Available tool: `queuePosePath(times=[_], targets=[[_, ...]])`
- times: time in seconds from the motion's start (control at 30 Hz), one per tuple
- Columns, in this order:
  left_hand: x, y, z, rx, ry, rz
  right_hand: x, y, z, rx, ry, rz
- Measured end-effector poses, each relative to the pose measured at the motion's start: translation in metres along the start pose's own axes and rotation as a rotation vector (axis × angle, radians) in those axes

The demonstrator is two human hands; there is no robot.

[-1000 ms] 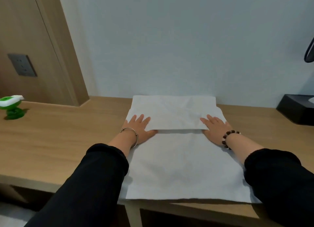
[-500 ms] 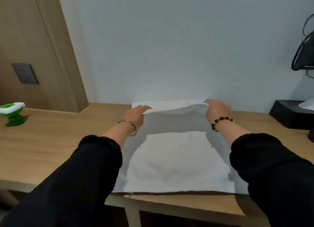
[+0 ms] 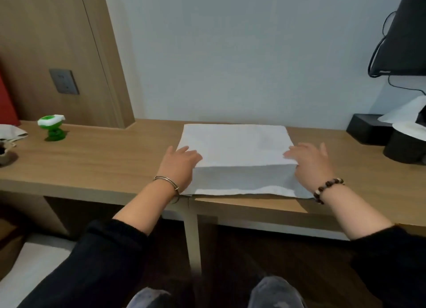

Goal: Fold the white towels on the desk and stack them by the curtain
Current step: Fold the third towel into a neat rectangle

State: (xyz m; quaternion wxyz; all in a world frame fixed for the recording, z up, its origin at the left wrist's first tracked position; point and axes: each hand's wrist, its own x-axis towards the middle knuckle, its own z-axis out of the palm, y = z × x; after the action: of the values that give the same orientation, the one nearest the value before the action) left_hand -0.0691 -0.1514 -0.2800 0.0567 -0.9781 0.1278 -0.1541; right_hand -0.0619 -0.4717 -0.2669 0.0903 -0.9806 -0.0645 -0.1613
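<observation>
Wooden desk (image 3: 103,160) by pale wall (image 3: 230,54) bears white towel (image 3: 235,146), left hand (image 3: 179,167) and right hand (image 3: 311,165) spread flat.

A broad stretch of bare wood is seen on the light wooden bench (image 3: 103,165) between the folded white towel (image 3: 235,146) and the small green-and-white plastic toy (image 3: 52,129) at the left. To the right, a shorter bare strip is closed off by a black rectangular box (image 3: 366,129) and a black round container (image 3: 403,150), with a black monitor (image 3: 410,31) above them.

No legible text anywhere; small pale mark on monitor (image 3: 410,31) edge too blurred.
</observation>
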Motion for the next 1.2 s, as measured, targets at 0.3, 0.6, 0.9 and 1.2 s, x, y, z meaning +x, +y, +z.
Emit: queuePosePath(times=[0.3,0.6,0.9,1.2], targets=[[-0.024,0.002,0.040,-0.219,-0.264,-0.012,-0.025,0.017,0.027,-0.088,-0.416,0.041],[-0.016,0.013,0.039,-0.558,-0.079,-0.143,-0.011,-0.072,0.043,-0.050,-0.298,-0.268],[-0.036,-0.060,0.028,-0.654,-0.213,-0.129,-0.007,-0.131,0.052,0.170,-0.289,-0.406],[-0.040,-0.073,0.034,-0.758,-0.223,-0.115,0.014,-0.182,0.055,0.283,-0.384,-0.349]])
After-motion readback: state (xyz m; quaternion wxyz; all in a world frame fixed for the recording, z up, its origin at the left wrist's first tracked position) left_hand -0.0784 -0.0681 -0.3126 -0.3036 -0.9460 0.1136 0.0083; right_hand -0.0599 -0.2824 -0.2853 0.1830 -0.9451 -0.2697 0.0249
